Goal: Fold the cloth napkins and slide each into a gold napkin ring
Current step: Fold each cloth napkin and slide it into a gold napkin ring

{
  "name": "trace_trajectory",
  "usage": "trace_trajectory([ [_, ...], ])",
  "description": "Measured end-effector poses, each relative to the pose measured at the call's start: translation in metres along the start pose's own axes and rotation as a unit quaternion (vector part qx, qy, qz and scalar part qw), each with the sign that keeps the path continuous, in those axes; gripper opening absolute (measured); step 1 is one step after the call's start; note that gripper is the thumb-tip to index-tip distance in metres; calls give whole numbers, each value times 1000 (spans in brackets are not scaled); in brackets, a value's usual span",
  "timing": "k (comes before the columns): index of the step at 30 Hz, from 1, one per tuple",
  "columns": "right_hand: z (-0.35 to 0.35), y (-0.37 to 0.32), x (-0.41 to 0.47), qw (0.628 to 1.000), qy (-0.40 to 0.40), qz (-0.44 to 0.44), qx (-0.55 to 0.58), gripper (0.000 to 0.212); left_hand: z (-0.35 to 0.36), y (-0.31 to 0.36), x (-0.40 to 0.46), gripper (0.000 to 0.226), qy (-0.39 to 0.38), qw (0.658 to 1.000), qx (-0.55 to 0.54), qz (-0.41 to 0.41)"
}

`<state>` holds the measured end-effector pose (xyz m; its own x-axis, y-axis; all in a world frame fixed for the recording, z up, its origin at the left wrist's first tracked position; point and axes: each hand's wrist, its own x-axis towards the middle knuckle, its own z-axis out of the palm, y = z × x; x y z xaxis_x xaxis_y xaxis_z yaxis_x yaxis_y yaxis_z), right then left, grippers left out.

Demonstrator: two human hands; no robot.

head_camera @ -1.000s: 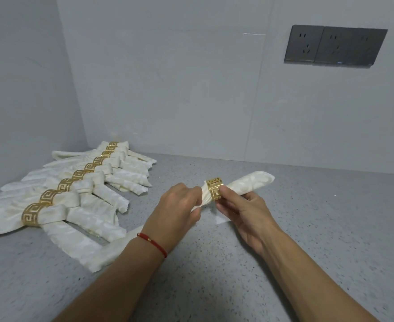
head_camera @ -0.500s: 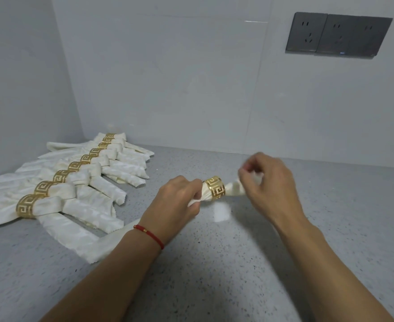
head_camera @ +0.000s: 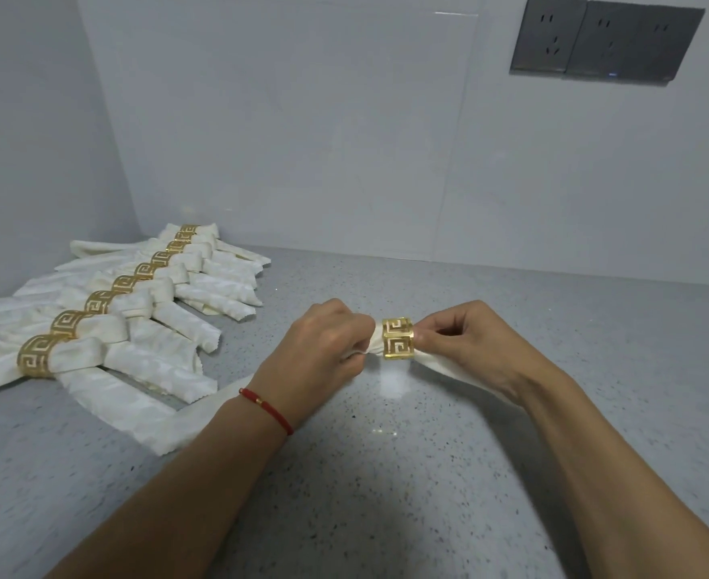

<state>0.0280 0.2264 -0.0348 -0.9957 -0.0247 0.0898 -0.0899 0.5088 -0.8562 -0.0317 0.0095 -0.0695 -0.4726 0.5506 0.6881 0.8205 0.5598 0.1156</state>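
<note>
Napkin (head_camera: 448, 366) sits threaded through the gold ring (head_camera: 398, 339), held above the speckled counter (head_camera: 386, 495); left hand (head_camera: 323, 353) grips the cloth, right hand (head_camera: 465, 348) pinches it beside the ring.

Grey speckled countertop (head_camera: 386, 495), pale tiled wall (head_camera: 302, 140) carrying dark socket panel (head_camera: 603, 39)

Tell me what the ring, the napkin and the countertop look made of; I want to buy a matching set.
The ring looks like polished gold-toned metal: bright glints, crisp cut-out key pattern; plated or solid cannot be told. The napkin looks like ivory woven cloth with a faint tone-on-tone pattern; it bunches softly. The countertop looks like grey speckled stone or composite, smooth enough to reflect light.
</note>
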Motion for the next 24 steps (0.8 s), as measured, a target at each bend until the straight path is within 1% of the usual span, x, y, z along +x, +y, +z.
trace_trajectory([
  [2,0,-1,-1,999,-15,15,29,14,0,3,-2,27,-2,1000,-9,-2],
  [4,3,0,-1,999,-4,21,48,13,-1,3,-2,24,-3,1000,-20,-12],
  [6,6,2,1,998,15,21,57,10,-2,3,-3,25,-27,997,-51,-45],
  [7,7,3,2,997,20,22,65,9,-3,5,-3,30,-50,994,-73,-61],
  [8,9,4,4,997,20,21,72,7,-3,7,-3,39,-75,991,-85,-69],
  [9,12,5,5,997,17,19,73,6,-2,9,-3,52,-98,990,-78,-66],
  [10,15,5,6,997,14,13,69,6,-2,13,-2,60,-116,990,-52,-59],
  [11,17,6,7,998,13,4,61,7,-1,17,-2,57,-123,991,-20,-50],
  [13,19,7,9,999,11,-13,47,6,-1,19,0,38,-123,991,4,-52],
  [15,15,10,8,999,14,-14,42,6,-2,15,-1,32,-126,989,-15,-80],
  [17,7,13,7,997,28,-3,67,7,-5,10,-2,29,-124,986,-34,-105],
  [19,1,14,5,997,17,5,76,9,-8,7,-4,29,-115,980,-80,-140],
  [20,0,13,5,999,7,-5,32,9,-9,7,-5,32,-113,975,-112,-154],
  [21,0,14,5,998,3,-22,-54,12,-9,7,-5,36,-114,970,-138,-164],
  [23,2,14,7,968,5,-54,-243,27,-7,6,-4,43,-107,963,-173,-177],
  [24,4,13,7,953,3,-69,-294,38,-6,6,-3,45,-98,960,-187,-185],
])
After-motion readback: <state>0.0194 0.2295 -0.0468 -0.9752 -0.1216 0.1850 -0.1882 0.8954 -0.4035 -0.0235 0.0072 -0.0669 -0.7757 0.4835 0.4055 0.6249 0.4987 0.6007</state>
